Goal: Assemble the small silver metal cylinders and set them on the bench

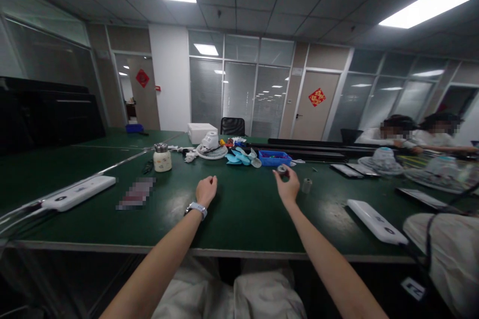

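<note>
Both my arms reach out over a dark green table [239,214]. My left hand [206,190] is curled into a loose fist above the table, with a watch on its wrist; whether it holds anything is hidden. My right hand [287,186] is raised and pinches a small dark round part [282,170] between its fingertips. A small grey cylinder [306,185] stands on the table just right of that hand. Farther back lie a white fan grille and motor [211,148], light blue fan blades [241,156] and a blue tray [274,158].
A cream jar with a metal lid [162,157] stands at the left. White power strips lie at the left [78,192] and right [376,220]. A white box [202,132] sits at the back. Two people sit at the far right [419,134] by more fan parts.
</note>
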The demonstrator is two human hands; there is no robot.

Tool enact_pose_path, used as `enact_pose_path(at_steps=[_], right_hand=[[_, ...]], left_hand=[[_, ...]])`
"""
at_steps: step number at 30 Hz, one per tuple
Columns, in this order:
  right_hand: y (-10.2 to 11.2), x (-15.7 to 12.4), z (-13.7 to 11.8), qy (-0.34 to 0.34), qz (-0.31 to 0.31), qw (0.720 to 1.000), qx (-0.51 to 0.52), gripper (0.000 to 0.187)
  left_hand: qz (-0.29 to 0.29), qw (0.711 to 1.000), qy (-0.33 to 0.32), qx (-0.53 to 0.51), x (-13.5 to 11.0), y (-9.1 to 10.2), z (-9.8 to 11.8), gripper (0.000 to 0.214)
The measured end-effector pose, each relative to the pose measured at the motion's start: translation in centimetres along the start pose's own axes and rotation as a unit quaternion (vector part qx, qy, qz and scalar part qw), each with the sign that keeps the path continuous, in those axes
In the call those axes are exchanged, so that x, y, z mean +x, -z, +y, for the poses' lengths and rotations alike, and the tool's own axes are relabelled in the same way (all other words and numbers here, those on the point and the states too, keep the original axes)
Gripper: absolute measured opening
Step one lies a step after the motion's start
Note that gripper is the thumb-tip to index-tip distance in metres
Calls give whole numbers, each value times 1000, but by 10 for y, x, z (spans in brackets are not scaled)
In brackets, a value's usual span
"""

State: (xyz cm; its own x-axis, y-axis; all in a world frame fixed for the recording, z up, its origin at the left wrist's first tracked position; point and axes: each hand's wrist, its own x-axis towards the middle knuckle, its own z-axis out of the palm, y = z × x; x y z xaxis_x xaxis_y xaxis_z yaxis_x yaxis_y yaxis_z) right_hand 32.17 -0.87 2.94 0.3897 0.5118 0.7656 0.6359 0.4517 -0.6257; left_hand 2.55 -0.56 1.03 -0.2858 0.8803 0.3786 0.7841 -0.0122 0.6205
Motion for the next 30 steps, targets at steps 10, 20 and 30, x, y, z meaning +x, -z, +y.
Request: enact_pose_path(at_steps=[10, 20, 30], right_hand=[[-121, -80, -70, -62, -286, 944, 152, 34], [-115, -82, -68, -64, -318, 939, 119, 37], [-109, -81, -69, -69, -333, 933, 114, 40]], left_hand=[[48, 969, -218, -103, -12, 2, 14, 33], [68, 963, -210, -158, -9, -5, 10, 21], [9, 968, -212, -133, -7, -4, 10, 33]])
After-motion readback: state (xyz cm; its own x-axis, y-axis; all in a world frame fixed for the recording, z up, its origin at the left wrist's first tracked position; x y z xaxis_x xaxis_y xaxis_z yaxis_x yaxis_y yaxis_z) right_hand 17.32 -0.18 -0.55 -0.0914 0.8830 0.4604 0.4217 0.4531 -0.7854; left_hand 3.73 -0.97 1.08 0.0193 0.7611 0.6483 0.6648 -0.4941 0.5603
